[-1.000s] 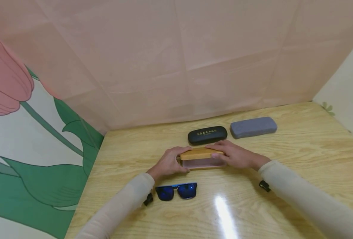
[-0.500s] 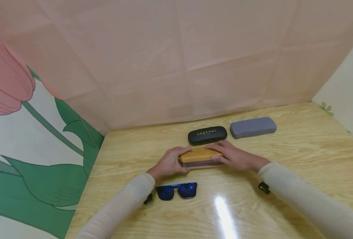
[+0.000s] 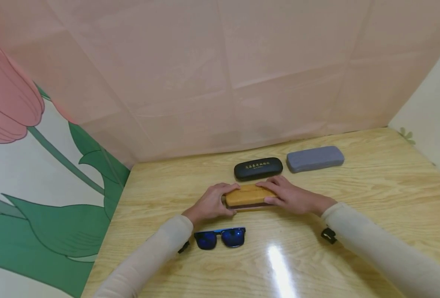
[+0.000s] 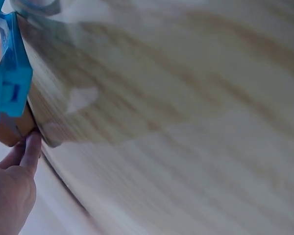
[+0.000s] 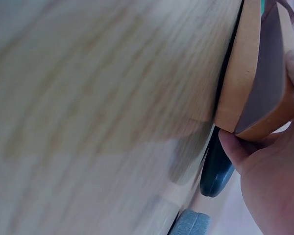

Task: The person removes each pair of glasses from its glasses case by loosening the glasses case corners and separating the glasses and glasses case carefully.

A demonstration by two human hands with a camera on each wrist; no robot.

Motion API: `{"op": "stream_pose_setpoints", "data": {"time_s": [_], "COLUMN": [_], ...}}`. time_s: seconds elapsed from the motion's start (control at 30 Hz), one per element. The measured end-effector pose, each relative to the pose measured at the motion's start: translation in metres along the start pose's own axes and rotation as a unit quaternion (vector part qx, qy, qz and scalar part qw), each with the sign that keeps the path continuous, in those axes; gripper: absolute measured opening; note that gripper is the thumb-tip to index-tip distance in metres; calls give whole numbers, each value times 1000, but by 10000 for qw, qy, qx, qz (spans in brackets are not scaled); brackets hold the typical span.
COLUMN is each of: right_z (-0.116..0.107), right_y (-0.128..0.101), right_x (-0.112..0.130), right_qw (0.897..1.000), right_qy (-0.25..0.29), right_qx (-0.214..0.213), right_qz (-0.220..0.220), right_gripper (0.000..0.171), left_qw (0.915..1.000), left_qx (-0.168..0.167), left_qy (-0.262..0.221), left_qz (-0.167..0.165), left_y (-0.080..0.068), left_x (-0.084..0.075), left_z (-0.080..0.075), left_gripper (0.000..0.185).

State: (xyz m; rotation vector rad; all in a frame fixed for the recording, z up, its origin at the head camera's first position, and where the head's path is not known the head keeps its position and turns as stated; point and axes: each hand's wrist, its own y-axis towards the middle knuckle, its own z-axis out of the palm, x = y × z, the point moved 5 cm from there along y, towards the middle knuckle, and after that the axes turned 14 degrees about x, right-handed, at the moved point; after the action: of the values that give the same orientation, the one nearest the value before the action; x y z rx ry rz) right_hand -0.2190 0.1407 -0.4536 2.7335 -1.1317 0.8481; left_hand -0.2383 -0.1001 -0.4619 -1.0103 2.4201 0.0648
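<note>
An orange-yellow glasses case [image 3: 246, 195] lies on the table, its lid tipped low over the base with a narrow gap along the front. At the case's left end, my left hand [image 3: 212, 202] grips it between thumb and fingers. My right hand [image 3: 292, 196] holds the right end, thumb on the lid's front edge and fingers over the top. The right wrist view shows the grey lining of the glasses case [image 5: 264, 73] between lid and base. Sunglasses [image 3: 233, 238] with dark blue lenses lie in front of the case, near my left wrist.
Just behind the hands sits a black glasses case [image 3: 258, 169] with gold lettering. To its right is a grey-blue glasses case [image 3: 315, 159]. The wooden table [image 3: 160, 182] meets a pink cloth backdrop [image 3: 227, 103]. Bright blue plastic [image 4: 14, 73] fills the left wrist view's left edge.
The lid of the orange-yellow case has come down, so the opening at its front has narrowed. Both hands keep their hold, and the other things stay in place.
</note>
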Motion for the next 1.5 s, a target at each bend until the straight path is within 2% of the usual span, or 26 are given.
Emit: {"op": "stream_pose_setpoints", "data": {"time_s": [0.4, 0.73, 0.93, 1.1, 1.2, 1.3, 1.5], "right_z": [0, 4, 5, 6, 7, 6, 5], "right_y": [-1, 2, -1, -2, -3, -3, -2], "right_x": [4, 5, 5, 8, 10, 12, 15], "right_qw": [9988, 9969, 9954, 9947, 9937, 9932, 9916], "right_qy": [-398, -770, -963, -1021, -1120, -1161, -1288], "right_qx": [-63, 13, -6, 58, 27, -83, -146], "right_qz": [-271, -131, -11, 96, 93, 9, -45], "right_gripper": [62, 68, 70, 70, 69, 68, 68], "left_qw": [9998, 9980, 9930, 9789, 9694, 9672, 9723], "left_qx": [178, 453, 663, 867, 910, 909, 733], "left_qy": [13, -43, 850, 1843, 2280, 2371, 2216], "left_qz": [-122, -446, -483, -189, 2, 98, 154], "left_y": [1, 3, 5, 8, 12, 16, 18], "left_x": [-1, -8, -19, -37, -47, -52, -50], "left_z": [-1, -4, -8, -10, -9, -6, -3], "left_gripper": [72, 74, 73, 66, 63, 63, 64]}}
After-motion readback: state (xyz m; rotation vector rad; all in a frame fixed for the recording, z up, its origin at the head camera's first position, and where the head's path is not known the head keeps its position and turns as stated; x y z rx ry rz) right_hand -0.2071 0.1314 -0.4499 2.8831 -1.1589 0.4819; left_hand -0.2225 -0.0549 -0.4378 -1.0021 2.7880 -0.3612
